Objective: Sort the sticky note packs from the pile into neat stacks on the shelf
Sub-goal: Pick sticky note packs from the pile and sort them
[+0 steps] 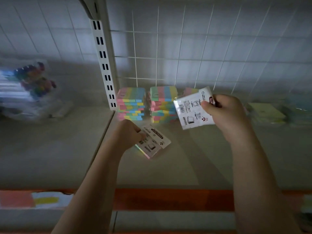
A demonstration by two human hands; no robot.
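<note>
Above the shelf [185, 166], each hand, left hand [130, 134] and right hand [224, 110], pinches a slippery pack [154, 141], [194, 108]; careless placing could topple the stacks [146, 105].

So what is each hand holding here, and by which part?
The left hand pinches one sticky note pack at its left edge; the right hand grips another pack by its right edge.

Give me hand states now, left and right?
Left hand: grips a white-backed sticky note pack, low over the shelf.
Right hand: pinches a second white plastic-wrapped sticky note pack, raised before the pastel stacks.
</note>
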